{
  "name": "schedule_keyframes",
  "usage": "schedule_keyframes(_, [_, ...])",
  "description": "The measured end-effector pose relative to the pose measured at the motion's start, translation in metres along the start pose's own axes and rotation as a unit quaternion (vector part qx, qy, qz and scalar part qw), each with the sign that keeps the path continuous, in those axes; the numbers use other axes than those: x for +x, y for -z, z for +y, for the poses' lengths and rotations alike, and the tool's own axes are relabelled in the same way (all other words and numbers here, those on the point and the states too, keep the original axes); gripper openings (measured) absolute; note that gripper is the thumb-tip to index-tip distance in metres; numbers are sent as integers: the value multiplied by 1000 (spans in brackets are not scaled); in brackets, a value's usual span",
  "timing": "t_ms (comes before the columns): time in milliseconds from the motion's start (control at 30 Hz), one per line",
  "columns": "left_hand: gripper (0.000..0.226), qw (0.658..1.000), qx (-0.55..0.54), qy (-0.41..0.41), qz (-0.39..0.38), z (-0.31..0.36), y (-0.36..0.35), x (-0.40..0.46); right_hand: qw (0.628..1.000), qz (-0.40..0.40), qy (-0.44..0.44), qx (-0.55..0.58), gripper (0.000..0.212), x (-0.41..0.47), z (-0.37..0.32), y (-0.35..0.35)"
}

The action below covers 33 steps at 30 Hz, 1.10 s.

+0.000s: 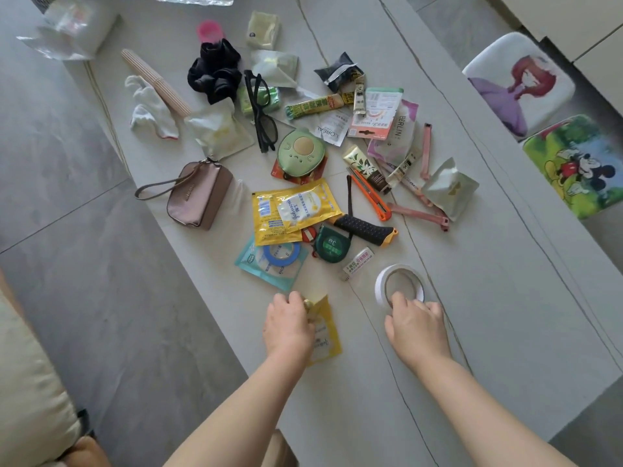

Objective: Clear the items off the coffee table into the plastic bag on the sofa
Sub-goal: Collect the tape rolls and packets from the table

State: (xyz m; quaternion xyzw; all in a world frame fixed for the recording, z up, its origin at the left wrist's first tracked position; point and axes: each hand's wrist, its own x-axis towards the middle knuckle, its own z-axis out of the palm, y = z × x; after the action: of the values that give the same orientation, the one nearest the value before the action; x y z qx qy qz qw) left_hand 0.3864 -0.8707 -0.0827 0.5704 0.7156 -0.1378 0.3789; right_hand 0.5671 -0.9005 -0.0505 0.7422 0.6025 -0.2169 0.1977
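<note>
Coffee table (472,332) clutter beyond both hands looks barely touched: her left hand (288,326) pinches a yellow sachet (325,335), her right hand (416,326) grips a white tape roll (399,286).

"L'OREAL" on a white sachet (332,129), "3M" on a green tape measure (330,246).

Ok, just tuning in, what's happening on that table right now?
A person is starting on the clutter. The left hand pinches a yellow packet at the near edge of the pile, and the right hand curls around a white tape roll. Both things rest on the table. Everything else, such as the brown pouch, the glasses and the green tape measure, lies untouched.
</note>
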Motion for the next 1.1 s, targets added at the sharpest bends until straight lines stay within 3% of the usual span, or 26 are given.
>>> schedule_keyframes(67, [23,999,-49,17,-17,-14,-1,-2,999,22,15,25,37,4,0,4])
schedule_keyframes(133, [18,991,-118,43,-36,-24,1,-3,997,7,47,63,56,11,-5,12])
schedule_keyframes(167, [19,986,-152,54,-42,-28,3,-4,994,13,46,97,55,16,-8,15])
schedule_keyframes(333, [28,969,-233,49,-66,-41,9,-1,971,49,-99,214,32,46,-35,16])
schedule_keyframes(467, [26,969,-238,33,-62,-50,7,3,965,65,-179,180,54,58,-65,11])
schedule_keyframes(567, [23,966,-251,27,-62,-52,3,4,963,78,-197,167,48,65,-79,1])
schedule_keyframes(733, [25,969,-236,25,-72,-54,2,2,965,65,-166,194,30,57,-73,-8])
schedule_keyframes(933, [26,974,-205,46,-81,-56,8,-16,970,-45,-89,220,62,22,-49,-13])
schedule_keyframes(1100, [22,977,-193,62,-67,-60,22,-47,961,-89,-34,260,55,-17,-41,0])
